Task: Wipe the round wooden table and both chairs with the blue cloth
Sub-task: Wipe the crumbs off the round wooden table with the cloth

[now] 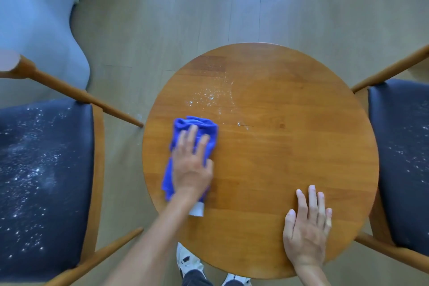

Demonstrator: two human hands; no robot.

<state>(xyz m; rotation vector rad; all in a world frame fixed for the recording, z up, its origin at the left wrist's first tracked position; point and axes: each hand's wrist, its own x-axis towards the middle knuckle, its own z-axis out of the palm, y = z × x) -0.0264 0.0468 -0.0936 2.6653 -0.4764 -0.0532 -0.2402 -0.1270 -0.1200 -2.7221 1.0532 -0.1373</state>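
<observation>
The round wooden table fills the middle of the view. My left hand presses the bunched blue cloth flat onto the table's left side, fingers straight. White specks lie on the tabletop just beyond the cloth. My right hand rests flat on the near right part of the table, fingers straight. The left chair has a dark seat strewn with white specks. The right chair has a dark seat with fewer specks.
A pale blue-grey sofa or cushion stands at the far left on the wooden floor. My white shoes show under the table's near edge. The chairs' wooden arms reach toward the table on both sides.
</observation>
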